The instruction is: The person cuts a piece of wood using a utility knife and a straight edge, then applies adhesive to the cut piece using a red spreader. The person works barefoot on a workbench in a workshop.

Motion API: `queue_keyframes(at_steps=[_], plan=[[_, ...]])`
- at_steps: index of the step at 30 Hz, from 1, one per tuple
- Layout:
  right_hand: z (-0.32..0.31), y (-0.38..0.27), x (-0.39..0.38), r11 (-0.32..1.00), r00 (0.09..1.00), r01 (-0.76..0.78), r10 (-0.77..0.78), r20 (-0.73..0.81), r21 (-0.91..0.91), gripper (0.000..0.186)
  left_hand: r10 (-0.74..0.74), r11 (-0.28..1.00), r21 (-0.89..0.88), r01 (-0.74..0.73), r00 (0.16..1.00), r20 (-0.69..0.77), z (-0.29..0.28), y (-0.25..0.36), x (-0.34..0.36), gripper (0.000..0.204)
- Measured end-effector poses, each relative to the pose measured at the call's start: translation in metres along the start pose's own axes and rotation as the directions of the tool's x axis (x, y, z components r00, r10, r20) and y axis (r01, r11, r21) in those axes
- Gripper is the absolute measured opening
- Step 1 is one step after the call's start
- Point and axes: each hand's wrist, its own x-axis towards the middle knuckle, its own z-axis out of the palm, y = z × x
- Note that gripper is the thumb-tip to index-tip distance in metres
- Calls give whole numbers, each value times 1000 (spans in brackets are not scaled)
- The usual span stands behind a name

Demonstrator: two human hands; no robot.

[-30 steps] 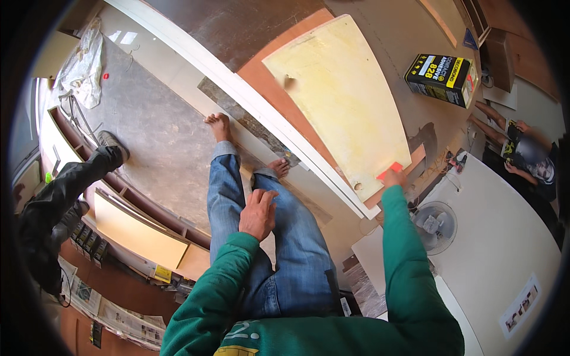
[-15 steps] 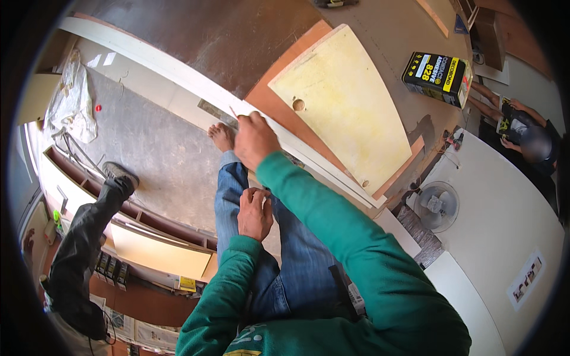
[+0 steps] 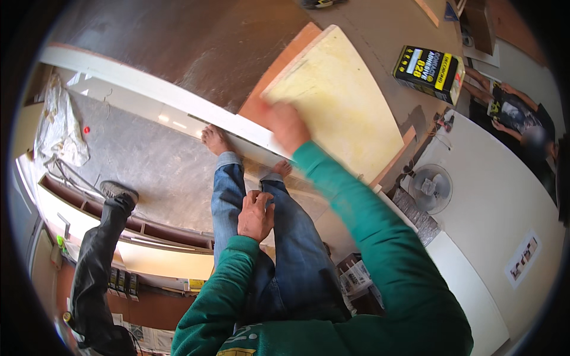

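My right hand [image 3: 290,127], smeared by motion, is over the near left edge of a pale yellow curved panel [image 3: 341,98]. Its fingers are too blurred to show whether anything is in them. Under that panel lies an orange-brown sheet [image 3: 284,66], sticking out along its left side. A white edge strip [image 3: 160,80] runs along the front of the dark brown board [image 3: 178,41]. Lower down, my left hand [image 3: 256,215] stays in front of my jeans, its fingers curled in; what they hold, if anything, is hidden.
A black and yellow can [image 3: 428,72] stands on the board at the right. Beyond it sits a person [image 3: 516,115]. A fan [image 3: 430,188] is near a white panel [image 3: 481,219]. At the left are a co-worker's dark-trousered leg [image 3: 98,249], a curved shelf frame [image 3: 142,228] and plastic sheeting [image 3: 59,127].
My right hand has moved right, from beside the white strip to over the yellow panel's edge. The thin stick seen in its fingers earlier cannot be made out now. The view has shifted slightly.
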Motion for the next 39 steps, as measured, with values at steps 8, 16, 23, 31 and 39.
queue_keyframes(at_steps=[8,16,23,31,39], plan=[[-140,90,58,944,908,-327,327,-264,44,31,-73,995,-63,82,988,139,17,26,26,9],[-74,97,48,841,820,-327,479,-313,432,23,179,956,196,-216,965,192,88,69,26,31],[-134,41,-53,945,957,48,48,-285,323,20,84,924,325,-200,937,338,139,79,-12,25],[-143,324,-196,1000,836,-25,24,-549,5,15,150,900,371,-228,962,226,263,121,-55,21],[-135,373,-539,891,875,-455,445,-192,-8,18,139,898,367,-243,948,287,361,143,-98,8]])
